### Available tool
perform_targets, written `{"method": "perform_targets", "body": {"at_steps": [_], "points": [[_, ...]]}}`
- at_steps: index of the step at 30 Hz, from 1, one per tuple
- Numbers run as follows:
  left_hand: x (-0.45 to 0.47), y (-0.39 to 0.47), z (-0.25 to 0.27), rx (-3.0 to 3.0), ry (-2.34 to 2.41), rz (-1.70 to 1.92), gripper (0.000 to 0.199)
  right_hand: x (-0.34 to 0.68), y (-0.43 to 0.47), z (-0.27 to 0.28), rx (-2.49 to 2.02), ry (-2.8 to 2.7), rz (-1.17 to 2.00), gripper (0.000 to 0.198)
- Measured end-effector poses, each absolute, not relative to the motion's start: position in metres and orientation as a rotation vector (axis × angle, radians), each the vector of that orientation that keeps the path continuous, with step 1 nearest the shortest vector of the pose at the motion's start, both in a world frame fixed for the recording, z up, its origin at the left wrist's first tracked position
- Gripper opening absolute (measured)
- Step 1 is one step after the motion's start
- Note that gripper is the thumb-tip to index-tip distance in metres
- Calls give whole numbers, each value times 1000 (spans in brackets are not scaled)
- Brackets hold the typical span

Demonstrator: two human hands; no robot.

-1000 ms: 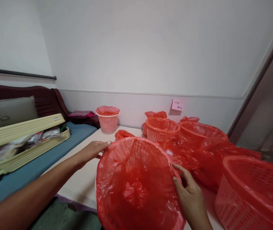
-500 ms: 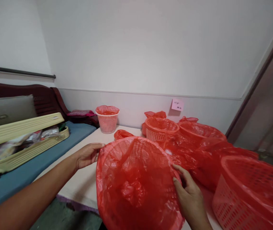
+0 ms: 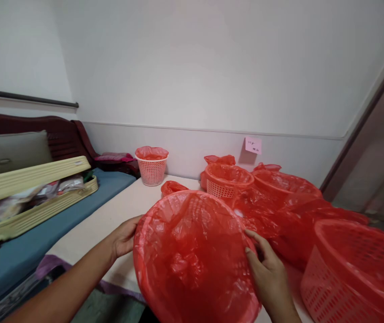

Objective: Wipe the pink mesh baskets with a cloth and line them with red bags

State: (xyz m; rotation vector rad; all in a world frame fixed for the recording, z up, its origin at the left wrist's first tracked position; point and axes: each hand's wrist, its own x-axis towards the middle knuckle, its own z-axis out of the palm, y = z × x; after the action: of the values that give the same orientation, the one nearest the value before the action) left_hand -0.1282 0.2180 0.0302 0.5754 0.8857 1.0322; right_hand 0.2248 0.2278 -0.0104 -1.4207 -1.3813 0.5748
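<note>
Tilted toward me at the front of the table is a round basket point(image 3: 192, 264) lined with a thin red plastic bag, its edge folded over the rim. My right hand point(image 3: 268, 269) is closed on the basket's right rim, thumb inside and fingers around the outer side. At the left rim, my left hand point(image 3: 126, 237) holds the basket's outer side, its fingertips hidden behind it. Crumpled film lies in the bottom of the liner. Just beyond the basket a bunch of red plastic bag point(image 3: 172, 187) pokes out.
A white-rimmed lined basket point(image 3: 152, 167) stands on the table point(image 3: 111, 215) by the wall. Two more lined baskets, loose red bags point(image 3: 289, 224) and a larger red basket point(image 3: 350, 273) fill the right. An ajar cream suitcase point(image 3: 37, 179) lies on the blue bed at left.
My left hand has moved down along the left rim and its fingers have gone behind the basket. My right hand keeps its grip, and the basket has shifted only slightly.
</note>
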Motion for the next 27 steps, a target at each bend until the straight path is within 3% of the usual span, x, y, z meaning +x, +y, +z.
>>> {"method": "perform_targets", "body": {"at_steps": [8, 14, 21, 27], "points": [[-131, 190, 16, 521, 878, 1329, 19, 225, 239, -14, -1402, -1304, 685, 56], [-132, 183, 24, 624, 984, 1338, 15, 218, 241, -15, -1430, -1309, 676, 57], [-136, 202, 41, 851, 1212, 1317, 30, 212, 243, -14, -1430, -1328, 562, 55], [-134, 213, 48, 981, 1320, 1384, 27, 217, 250, -19, -1482, -1385, 605, 57]]}}
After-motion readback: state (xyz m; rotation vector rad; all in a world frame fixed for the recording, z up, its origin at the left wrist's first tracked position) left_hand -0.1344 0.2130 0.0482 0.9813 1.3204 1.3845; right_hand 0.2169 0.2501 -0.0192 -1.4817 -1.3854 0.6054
